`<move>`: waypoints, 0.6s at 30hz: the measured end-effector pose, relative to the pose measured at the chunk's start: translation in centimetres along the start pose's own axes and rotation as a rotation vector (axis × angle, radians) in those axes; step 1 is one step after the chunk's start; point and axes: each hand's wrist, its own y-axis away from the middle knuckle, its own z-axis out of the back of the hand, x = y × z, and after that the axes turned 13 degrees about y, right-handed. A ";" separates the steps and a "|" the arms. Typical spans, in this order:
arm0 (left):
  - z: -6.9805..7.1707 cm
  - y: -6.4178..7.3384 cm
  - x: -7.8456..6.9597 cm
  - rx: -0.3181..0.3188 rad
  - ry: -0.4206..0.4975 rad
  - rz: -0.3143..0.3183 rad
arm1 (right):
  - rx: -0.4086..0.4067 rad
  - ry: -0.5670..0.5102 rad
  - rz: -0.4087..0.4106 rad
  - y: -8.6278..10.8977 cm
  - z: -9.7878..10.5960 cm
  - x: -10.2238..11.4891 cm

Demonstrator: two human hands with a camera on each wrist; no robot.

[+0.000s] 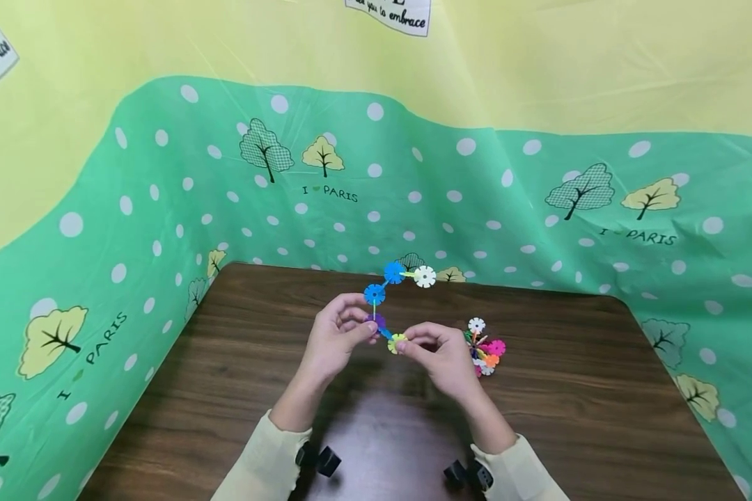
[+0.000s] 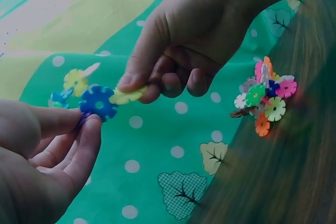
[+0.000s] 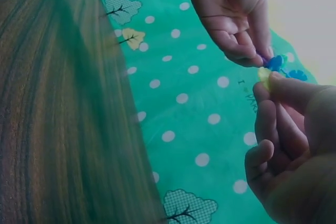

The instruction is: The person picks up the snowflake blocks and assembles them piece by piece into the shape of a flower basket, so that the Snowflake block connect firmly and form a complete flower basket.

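Observation:
Over the table, both hands hold a chain of interlocked plastic snowflake discs. My left hand (image 1: 333,335) pinches a purple disc (image 1: 378,320), mostly covered by the fingers. Thumb and forefinger of my right hand (image 1: 443,358) grip a yellow-green disc (image 1: 396,343) at the near end. Between those two, a blue disc (image 2: 98,103) shows face-on in the left wrist view, joined to the yellow one. Beyond the left hand the chain curves up through blue discs (image 1: 374,294) and an edge-on yellowish piece to a white disc (image 1: 425,276).
A pile of loose snowflake discs (image 1: 490,348) in mixed colours lies on the dark wooden table (image 1: 576,390), right of the right hand. Behind the table hangs a green and yellow printed cloth (image 1: 351,229), which also runs along its sides.

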 end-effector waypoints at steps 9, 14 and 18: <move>-0.6 -0.1 -0.3 0.059 -0.115 -0.029 | 0.002 0.034 -0.012 -0.1 0.4 -0.1; -0.2 -0.2 -0.3 0.071 -0.176 -0.055 | 0.092 0.087 0.001 0.4 1.5 -0.2; 0.5 0.0 -0.7 0.069 -0.300 -0.107 | 0.073 0.193 0.021 0.5 3.9 -0.3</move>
